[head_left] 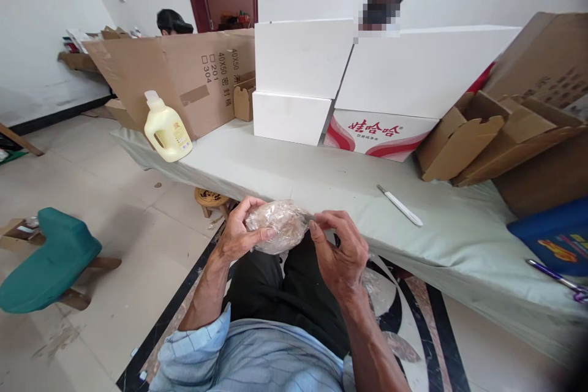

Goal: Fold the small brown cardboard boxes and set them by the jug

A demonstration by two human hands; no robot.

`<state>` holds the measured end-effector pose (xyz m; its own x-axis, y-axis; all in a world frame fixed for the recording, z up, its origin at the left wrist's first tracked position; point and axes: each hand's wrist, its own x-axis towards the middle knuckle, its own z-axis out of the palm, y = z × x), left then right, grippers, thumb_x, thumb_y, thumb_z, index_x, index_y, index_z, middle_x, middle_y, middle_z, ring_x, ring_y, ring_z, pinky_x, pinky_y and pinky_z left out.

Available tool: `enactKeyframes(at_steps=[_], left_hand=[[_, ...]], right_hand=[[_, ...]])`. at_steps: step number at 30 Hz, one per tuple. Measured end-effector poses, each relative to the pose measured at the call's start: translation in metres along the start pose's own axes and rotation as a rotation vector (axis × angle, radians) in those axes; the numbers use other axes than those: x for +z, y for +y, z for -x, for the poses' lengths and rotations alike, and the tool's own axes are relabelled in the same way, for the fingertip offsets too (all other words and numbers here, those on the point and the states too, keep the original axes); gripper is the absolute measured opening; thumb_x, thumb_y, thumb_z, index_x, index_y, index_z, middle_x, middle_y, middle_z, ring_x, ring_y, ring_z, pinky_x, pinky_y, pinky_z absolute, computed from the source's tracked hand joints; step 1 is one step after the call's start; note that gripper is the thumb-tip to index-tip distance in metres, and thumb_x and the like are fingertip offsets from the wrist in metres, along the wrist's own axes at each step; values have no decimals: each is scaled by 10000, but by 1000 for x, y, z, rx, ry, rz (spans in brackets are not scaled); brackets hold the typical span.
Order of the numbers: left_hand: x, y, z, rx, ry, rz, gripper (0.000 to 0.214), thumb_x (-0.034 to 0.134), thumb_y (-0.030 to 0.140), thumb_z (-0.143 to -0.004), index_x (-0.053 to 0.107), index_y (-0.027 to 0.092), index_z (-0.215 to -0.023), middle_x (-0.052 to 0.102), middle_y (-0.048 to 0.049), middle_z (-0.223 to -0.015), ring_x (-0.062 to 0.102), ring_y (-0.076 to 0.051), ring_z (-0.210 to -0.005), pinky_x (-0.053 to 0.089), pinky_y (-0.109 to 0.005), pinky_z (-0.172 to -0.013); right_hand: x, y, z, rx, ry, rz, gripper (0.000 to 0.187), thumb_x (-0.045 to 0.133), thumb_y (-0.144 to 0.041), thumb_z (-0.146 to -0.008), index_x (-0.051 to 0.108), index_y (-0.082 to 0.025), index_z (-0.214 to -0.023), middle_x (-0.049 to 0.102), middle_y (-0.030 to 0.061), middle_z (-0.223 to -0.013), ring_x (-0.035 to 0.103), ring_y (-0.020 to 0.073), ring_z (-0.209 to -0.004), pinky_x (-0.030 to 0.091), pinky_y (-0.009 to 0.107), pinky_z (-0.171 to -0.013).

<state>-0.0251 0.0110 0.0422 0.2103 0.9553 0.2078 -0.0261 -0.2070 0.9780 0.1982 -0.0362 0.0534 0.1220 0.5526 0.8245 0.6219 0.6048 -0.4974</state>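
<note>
My left hand (pixel 239 233) is wrapped round the left side of a rounded brownish lump in clear plastic wrap (pixel 278 225), held above my lap. My right hand (pixel 340 245) pinches the wrap at the lump's right edge with thumb and fingers closed. Both hands are just in front of the near edge of a low table covered with a pale green cloth (pixel 294 171). A white knife-like tool (pixel 400 205) lies on the cloth to the right of my hands.
A yellow detergent jug (pixel 168 128) stands at the table's left end. White foam boxes (pixel 303 76), a red-printed carton (pixel 376 133) and cardboard boxes (pixel 500 135) line the back. A green stool (pixel 50 257) stands on the floor left. Two other people sit behind the boxes.
</note>
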Motion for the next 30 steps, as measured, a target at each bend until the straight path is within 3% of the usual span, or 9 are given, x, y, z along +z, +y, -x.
enactKeyframes(at_steps=[3,9,15,19,22,25,30], left_hand=[[1,1,1,9,-40,17,591,978,491,-667,705,199,-1103,714,-34,-979,624,-194,-866,489,-257,-774],[3,3,1,11,-39,20,590,977,483,-669,717,192,-1111,715,-37,-979,624,-191,-857,490,-259,-776],[7,5,1,41,12,-14,563,971,449,-671,728,188,-1107,720,-37,-964,622,-194,-855,497,-262,-772],[9,5,3,61,26,-27,542,958,413,-685,727,185,-1119,715,-30,-967,607,-179,-836,490,-257,-762],[9,3,4,84,23,-39,539,953,411,-700,718,184,-1130,721,-30,-989,615,-179,-848,489,-254,-760],[10,1,4,106,21,-50,545,951,415,-717,709,182,-1146,728,-30,-998,626,-181,-856,495,-257,-768],[12,-3,3,157,26,-81,526,918,428,-765,709,188,-1184,739,-36,-1034,650,-191,-881,511,-267,-796]], right_hand=[[1,3,-2,-17,-54,-23,142,693,-182,-1054,764,-248,-1157,769,65,-1034,732,207,-861,626,351,-786],[2,6,-1,-94,-36,37,165,659,-160,-1078,782,-249,-1013,768,48,-911,735,208,-823,617,342,-764],[5,5,1,-169,-60,107,167,637,-127,-1085,760,-230,-1037,746,51,-902,664,202,-807,576,354,-758],[5,3,4,-132,-113,33,201,606,-126,-1093,775,-229,-1125,731,60,-949,646,213,-845,570,389,-801],[1,2,7,-41,-163,-54,205,619,-180,-1096,786,-240,-1199,711,101,-1147,679,257,-1064,588,450,-932],[-2,4,9,39,-224,-125,181,667,-262,-1095,781,-251,-1235,629,138,-1440,629,315,-1337,579,505,-1068],[1,8,11,97,-300,-279,280,715,-305,-1086,728,-304,-1367,595,126,-1545,602,312,-1431,576,509,-1132]])
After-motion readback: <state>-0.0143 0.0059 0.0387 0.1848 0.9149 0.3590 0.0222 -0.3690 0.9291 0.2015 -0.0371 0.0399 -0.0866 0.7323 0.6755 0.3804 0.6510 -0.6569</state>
